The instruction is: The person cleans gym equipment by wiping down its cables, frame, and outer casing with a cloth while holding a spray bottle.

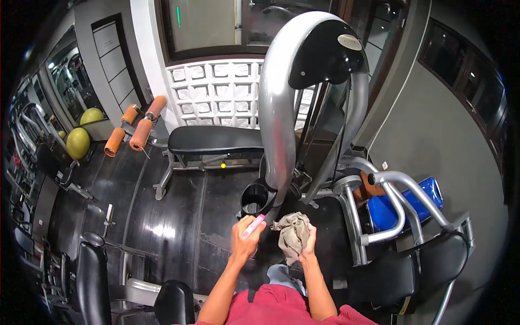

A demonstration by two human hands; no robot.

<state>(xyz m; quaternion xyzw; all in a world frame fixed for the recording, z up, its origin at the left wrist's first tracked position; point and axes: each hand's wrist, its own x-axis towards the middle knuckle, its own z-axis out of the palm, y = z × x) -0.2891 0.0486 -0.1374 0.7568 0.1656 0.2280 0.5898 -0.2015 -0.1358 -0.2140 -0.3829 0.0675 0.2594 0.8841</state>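
Silver machine point(277, 108): stands ahead of left grip point(242, 239) and right grip point(310, 245), arching high.
Blue pad point(428, 190): sits beyond right grip, off to its right.
Beige cloth point(292, 237): bunches up in right grip, across from left grip.
Right grip: pinches beige cloth along its right side, fingers mostly hidden.
Left grip: wraps around pink-and-white item point(253, 226).
Black cup holder point(253, 190): opens just ahead of left grip.
Pink-and-white item: pokes out of left grip, tilted rightward.

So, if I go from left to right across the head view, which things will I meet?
Large yellow ball, orange rollers, left hand, crumpled cloth, blue pad.
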